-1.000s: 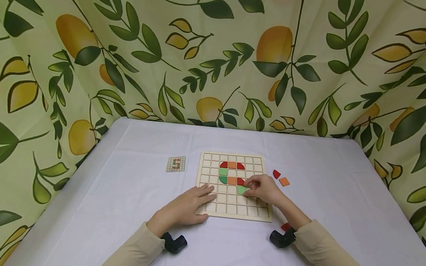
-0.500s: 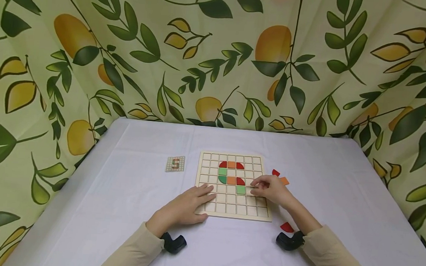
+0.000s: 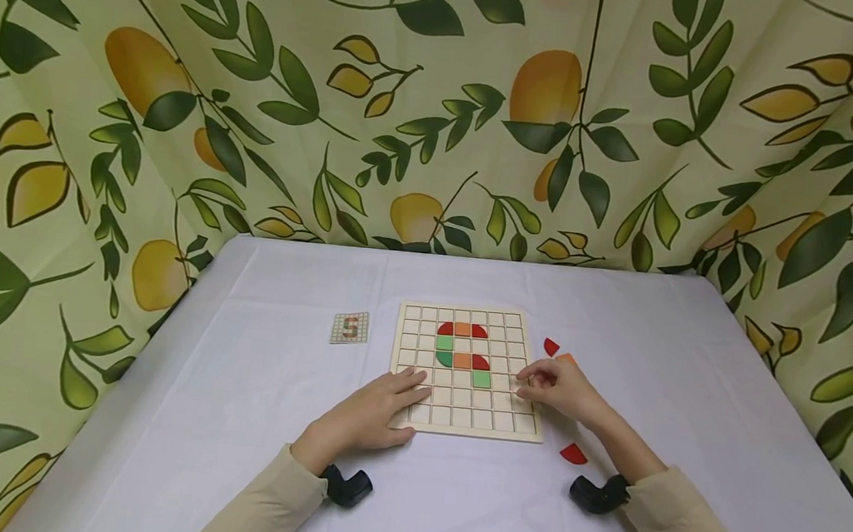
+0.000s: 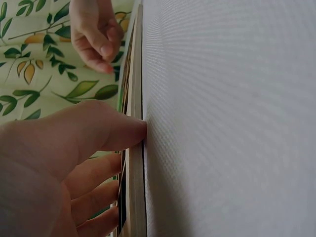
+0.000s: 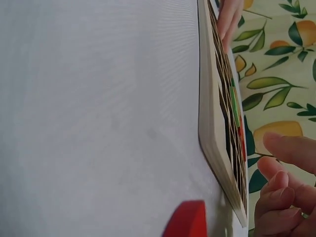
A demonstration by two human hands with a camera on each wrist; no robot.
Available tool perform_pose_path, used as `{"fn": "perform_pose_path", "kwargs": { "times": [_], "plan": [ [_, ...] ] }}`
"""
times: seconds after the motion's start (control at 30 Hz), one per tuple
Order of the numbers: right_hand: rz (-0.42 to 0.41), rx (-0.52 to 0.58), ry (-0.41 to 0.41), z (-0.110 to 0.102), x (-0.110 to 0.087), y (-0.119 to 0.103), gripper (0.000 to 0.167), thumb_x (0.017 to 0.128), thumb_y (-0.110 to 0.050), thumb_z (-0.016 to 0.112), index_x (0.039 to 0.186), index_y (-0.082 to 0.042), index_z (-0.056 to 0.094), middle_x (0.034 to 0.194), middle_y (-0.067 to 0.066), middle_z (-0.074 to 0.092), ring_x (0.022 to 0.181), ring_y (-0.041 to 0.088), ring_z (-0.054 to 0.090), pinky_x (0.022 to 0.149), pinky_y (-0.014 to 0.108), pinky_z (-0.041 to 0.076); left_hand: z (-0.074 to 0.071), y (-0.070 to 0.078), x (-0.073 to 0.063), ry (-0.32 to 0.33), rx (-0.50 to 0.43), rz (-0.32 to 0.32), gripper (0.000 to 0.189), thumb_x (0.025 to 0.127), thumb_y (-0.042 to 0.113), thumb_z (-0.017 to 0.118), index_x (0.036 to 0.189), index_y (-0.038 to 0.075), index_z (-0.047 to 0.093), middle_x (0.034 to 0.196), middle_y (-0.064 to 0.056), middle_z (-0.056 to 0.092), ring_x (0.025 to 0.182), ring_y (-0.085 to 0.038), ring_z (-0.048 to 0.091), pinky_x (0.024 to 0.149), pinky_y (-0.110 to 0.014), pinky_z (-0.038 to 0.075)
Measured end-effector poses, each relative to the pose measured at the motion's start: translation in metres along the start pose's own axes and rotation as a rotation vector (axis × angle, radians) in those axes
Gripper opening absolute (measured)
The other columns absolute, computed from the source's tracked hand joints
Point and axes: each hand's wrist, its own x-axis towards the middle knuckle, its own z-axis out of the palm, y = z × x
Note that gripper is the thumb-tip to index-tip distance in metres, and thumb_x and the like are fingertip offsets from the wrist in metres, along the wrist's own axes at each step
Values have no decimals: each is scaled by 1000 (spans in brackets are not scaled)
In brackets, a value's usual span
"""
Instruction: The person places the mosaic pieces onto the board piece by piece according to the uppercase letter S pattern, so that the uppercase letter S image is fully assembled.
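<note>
A wooden grid board (image 3: 422,417) lies on the white-covered table. Set in its cells are red and dark green quarter-circles and orange and light green squares, with a light green square (image 3: 481,379) lowest. My left hand (image 3: 365,416) rests on the board's left side, fingers spread; in the left wrist view its thumb (image 4: 118,133) meets the board's edge. Over the right edge hovers my right hand (image 3: 561,388), fingers loosely bent and holding nothing. Beyond it lie a red quarter-circle (image 3: 551,346) and an orange square (image 3: 566,358), partly hidden by the hand.
Another red quarter-circle (image 3: 573,454) lies off the board's near right corner. Left of the board is a small card (image 3: 350,327) printed with a coloured S-like pattern on a grid. A leaf-and-fruit patterned curtain (image 3: 438,117) hangs behind the table.
My right hand has drawn back rightward from the light green square, leaving it in its cell. The near red quarter-circle now shows fully, while the hand covers more of the loose orange square.
</note>
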Motion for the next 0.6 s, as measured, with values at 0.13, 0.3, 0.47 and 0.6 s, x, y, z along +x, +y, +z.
{"fn": "perform_pose_path", "kwargs": {
  "times": [0.13, 0.3, 0.47, 0.6],
  "plan": [
    [29, 0, -8, -2, -5, 1, 27, 78, -10, 77, 99, 5, 69, 69, -2, 46, 67, 8, 42, 54, 16, 35, 1, 0, 0, -2, 1, 1, 58, 89, 28, 62, 142, 11, 48, 155, -8, 40, 147, -30, 33, 120, -47, 32],
    [50, -9, -12, -3, -12, 3, 27, 78, -12, 77, 99, 4, 69, 70, 0, 48, 68, 8, 43, 54, 16, 36, 1, 0, 1, 3, 8, 9, 58, 89, 29, 62, 142, 11, 49, 154, -9, 41, 146, -30, 34, 119, -47, 33],
    [41, -26, -9, -5, -19, 6, 26, 78, -13, 77, 97, 3, 70, 69, 0, 48, 64, 6, 43, 53, 15, 37, 0, 0, 0, -4, 14, 5, 57, 89, 29, 62, 142, 11, 49, 155, -9, 40, 146, -30, 34, 119, -47, 33],
    [52, -14, -19, -7, -25, 8, 27, 78, -13, 77, 98, 3, 70, 69, -1, 47, 64, 5, 43, 53, 15, 37, 0, 0, 1, -6, 4, 1, 57, 89, 28, 62, 142, 11, 49, 155, -9, 40, 147, -30, 33, 119, -47, 32]
  ]
}}
